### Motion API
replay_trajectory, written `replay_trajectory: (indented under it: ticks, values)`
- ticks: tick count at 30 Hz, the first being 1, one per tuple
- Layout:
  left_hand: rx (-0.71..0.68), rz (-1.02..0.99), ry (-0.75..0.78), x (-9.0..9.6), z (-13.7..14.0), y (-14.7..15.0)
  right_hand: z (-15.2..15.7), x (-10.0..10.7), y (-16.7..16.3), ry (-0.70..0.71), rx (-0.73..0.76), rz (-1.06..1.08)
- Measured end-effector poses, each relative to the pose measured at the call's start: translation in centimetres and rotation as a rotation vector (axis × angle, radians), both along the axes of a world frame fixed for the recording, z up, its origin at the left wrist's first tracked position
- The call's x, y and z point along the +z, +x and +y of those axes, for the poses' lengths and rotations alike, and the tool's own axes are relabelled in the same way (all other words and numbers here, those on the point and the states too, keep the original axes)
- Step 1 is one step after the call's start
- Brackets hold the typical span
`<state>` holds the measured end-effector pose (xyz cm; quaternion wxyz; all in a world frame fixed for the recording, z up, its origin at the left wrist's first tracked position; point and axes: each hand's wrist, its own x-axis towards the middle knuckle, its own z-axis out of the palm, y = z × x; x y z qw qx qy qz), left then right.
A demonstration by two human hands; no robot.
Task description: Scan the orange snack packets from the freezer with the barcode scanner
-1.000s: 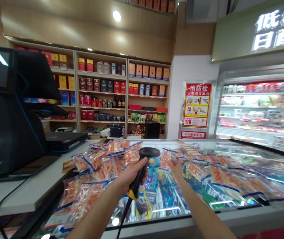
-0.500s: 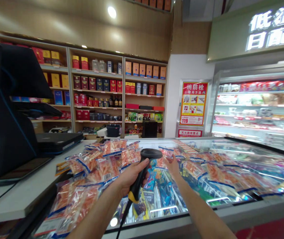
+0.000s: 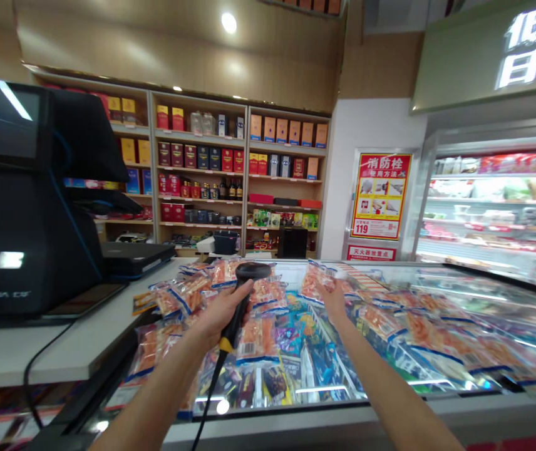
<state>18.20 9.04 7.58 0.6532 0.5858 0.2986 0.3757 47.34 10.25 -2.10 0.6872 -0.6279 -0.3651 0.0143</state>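
My left hand [image 3: 225, 310] is wrapped round the handle of a black barcode scanner [image 3: 236, 316] with yellow trim, its head tilted up and its cable hanging down. My right hand [image 3: 334, 299] reaches over the glass lid with its fingers closed on the edge of a clear, blue-edged snack packet [image 3: 312, 283]. The packet holds orange-pink sticks; the fingertips are partly hidden. Just below the scanner one similar packet [image 3: 257, 339] lies flat on the glass. A heap of the same packets [image 3: 188, 294] is at the left, partly behind my left hand and forearm.
More packets [image 3: 430, 319] are spread over the right of the chest freezer's glass lid [image 3: 291, 376]. A black checkout terminal [image 3: 14, 207] stands on the white counter [image 3: 108, 332] at left. Behind are shelves of boxed goods [image 3: 197, 156] and a lit chiller [image 3: 498, 207].
The view has turned slightly left. My left hand and the scanner have moved left, uncovering a packet on the glass. My right hand has moved farther forward with its packet.
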Motion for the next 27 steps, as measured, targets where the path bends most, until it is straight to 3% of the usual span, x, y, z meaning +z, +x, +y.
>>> replay_trajectory:
  ticks: [4, 8, 13, 19, 23, 27]
  values:
    - [0.117, 0.015, -0.014, -0.1, 1.0, -2.7, 1.5, 2.1, -3.5, 0.027, 0.120, 0.097]
    - [0.167, -0.007, -0.014, -0.7, 1.5, -4.7, 2.7, 2.7, -8.0, 0.031, 0.256, 0.114]
    - [0.256, -0.021, -0.048, -1.1, 2.1, -6.5, 4.3, 2.7, -11.7, -0.034, 0.202, -0.013]
    - [0.299, -0.048, -0.072, -1.1, 2.2, -7.9, 6.8, 4.6, -12.1, -0.164, 0.008, -0.043]
    - [0.296, -0.063, -0.084, -0.9, 2.2, -8.1, 8.5, 5.5, -11.9, -0.243, 0.056, -0.116]
    - [0.264, -0.097, -0.049, -0.8, 2.2, -7.8, 9.6, 4.8, -12.3, -0.333, 0.050, -0.371]
